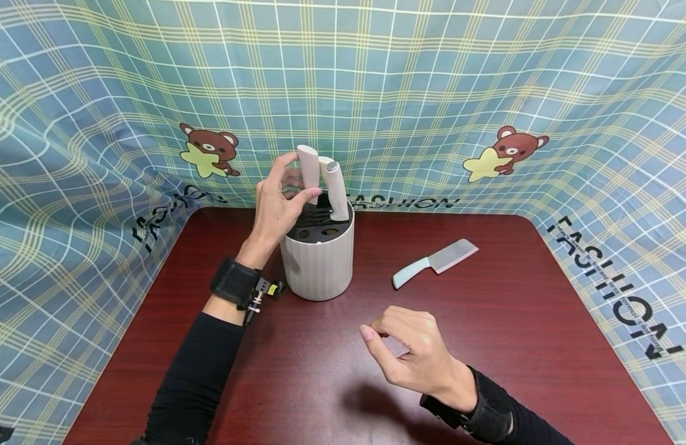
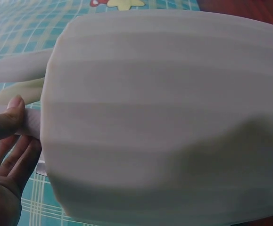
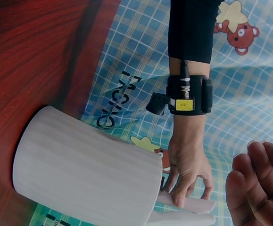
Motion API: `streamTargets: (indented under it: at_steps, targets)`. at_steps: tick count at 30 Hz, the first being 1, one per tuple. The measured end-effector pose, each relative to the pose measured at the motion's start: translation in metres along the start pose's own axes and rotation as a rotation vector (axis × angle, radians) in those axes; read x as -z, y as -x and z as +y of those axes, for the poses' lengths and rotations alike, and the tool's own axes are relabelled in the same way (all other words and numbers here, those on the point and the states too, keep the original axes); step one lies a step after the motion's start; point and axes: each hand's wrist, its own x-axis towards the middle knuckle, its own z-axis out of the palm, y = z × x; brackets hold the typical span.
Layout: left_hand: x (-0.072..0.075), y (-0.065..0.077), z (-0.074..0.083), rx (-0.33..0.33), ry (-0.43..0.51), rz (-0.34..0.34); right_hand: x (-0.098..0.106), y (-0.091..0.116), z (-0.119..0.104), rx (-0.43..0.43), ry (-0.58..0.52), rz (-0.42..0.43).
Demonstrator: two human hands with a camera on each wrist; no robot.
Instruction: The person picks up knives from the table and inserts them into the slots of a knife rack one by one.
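Note:
My left hand (image 1: 279, 201) pinches the pale pink handle of a knife (image 1: 308, 167) between thumb and fingers, at the top of a round, ribbed white knife block (image 1: 317, 269). Any blade below that handle is hidden by the block. Beside it, a white knife handle (image 1: 335, 188) with a metal end cap stands in a slot, and a cream handle (image 2: 23, 91) shows between the two in the left wrist view. My right hand (image 1: 415, 349) hovers over the near part of the table, its fingers loosely bent and nothing in them.
A cleaver (image 1: 451, 256) with a pale handle lies on the dark red table (image 1: 298, 371), right of the block. Plaid cloth (image 1: 376, 93) with bears and lettering hangs behind and along both sides. The block's black top (image 1: 321, 233) has round holes and slots.

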Motion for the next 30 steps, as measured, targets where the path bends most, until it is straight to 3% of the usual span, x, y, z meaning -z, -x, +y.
streamTargets:
  at_steps: [30]
  targets:
    - [-0.004,0.011,-0.010,0.032,0.016,-0.043,0.002,-0.001,-0.001,-0.007,0.009,0.000]
